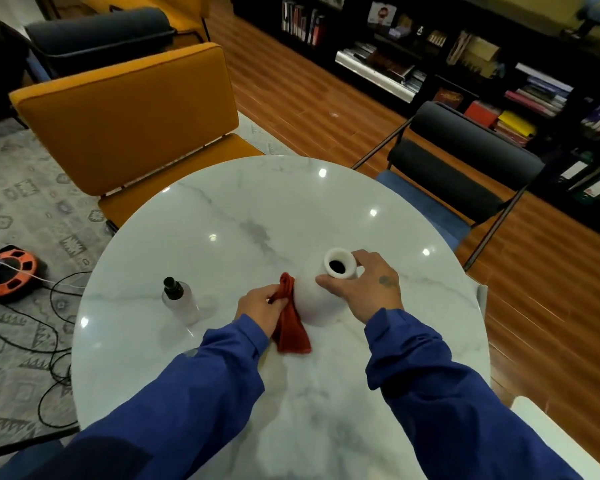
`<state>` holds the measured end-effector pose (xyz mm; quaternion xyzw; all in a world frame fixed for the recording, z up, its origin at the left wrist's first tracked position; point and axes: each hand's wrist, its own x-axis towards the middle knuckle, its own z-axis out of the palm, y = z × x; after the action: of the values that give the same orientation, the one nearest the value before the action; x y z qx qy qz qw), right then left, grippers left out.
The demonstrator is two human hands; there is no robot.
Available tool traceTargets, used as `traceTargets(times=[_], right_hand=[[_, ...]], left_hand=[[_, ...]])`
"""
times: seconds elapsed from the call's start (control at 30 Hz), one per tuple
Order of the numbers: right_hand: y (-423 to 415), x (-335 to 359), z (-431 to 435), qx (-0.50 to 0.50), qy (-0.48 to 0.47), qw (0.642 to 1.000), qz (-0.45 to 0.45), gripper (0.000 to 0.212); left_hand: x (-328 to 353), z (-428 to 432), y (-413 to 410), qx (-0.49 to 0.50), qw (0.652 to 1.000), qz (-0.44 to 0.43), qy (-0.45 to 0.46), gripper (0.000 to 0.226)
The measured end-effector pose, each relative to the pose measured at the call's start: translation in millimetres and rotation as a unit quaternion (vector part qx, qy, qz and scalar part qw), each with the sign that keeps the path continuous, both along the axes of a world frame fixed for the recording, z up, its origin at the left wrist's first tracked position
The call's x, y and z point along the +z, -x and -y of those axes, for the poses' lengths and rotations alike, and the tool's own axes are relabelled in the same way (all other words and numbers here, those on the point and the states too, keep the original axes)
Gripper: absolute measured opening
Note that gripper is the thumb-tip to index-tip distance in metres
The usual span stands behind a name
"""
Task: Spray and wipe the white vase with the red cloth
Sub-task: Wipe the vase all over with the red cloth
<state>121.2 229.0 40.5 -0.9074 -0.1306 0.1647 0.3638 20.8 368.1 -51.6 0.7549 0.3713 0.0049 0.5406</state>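
Observation:
The white vase [315, 299] stands upright near the middle of the round marble table [243, 209], its dark mouth facing up. My right hand [368, 289] grips the vase at its neck and shoulder. My left hand [261, 308] holds the red cloth [290, 323] bunched against the vase's left side, and the cloth's loose end hangs down onto the tabletop. A clear spray bottle [181, 301] with a black nozzle stands on the table to the left of my left hand, apart from it.
An orange chair [125, 116] stands at the table's far left and a black chair [465, 168] at its far right. An orange cable reel [7, 271] and cables lie on the rug at left. Bookshelves [499, 74] line the far wall.

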Motion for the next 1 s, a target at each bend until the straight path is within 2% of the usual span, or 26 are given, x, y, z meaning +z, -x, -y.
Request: traceTargets(times=[0.2, 0.33, 0.47, 0.53, 0.6, 0.67, 0.77, 0.87, 1.0], right_hand=[[-19, 7, 9, 0.082, -0.015, 0.995, -0.062, 0.044], [-31, 11, 15, 0.163, 0.008, 0.984, -0.069, 0.047], [-37, 7, 18, 0.194, 0.012, 0.978, -0.077, 0.054], [-35, 5, 20, 0.18, 0.001, 0.98, -0.079, 0.056], [-33, 3, 22, 0.158, -0.017, 0.984, -0.086, 0.056], [-30, -1, 23, 0.142, -0.031, 0.985, -0.089, 0.055], [-24, -4, 24, 0.106, -0.055, 0.989, -0.086, 0.055], [-9, -8, 21, 0.043, -0.078, 0.994, -0.06, 0.055], [7, -19, 15, -0.028, -0.145, 0.988, -0.047, 0.051]], left_hand=[[30, 1, -14, 0.019, 0.996, 0.085, -0.023, 0.023], [57, 13, -16, -0.011, 0.982, 0.189, -0.01, 0.02], [60, 26, -13, -0.022, 0.975, 0.208, -0.071, 0.018], [55, 22, -14, 0.011, 0.985, 0.163, -0.052, 0.022], [43, 13, -17, 0.025, 0.996, 0.076, -0.028, 0.022], [26, 2, -17, -0.006, 1.0, 0.0, -0.024, 0.018], [13, -10, -14, -0.028, 0.998, -0.046, 0.017, 0.022], [18, -12, -18, -0.019, 0.999, -0.021, 0.017, 0.019], [48, -4, -20, 0.015, 0.995, 0.096, 0.009, 0.022]])
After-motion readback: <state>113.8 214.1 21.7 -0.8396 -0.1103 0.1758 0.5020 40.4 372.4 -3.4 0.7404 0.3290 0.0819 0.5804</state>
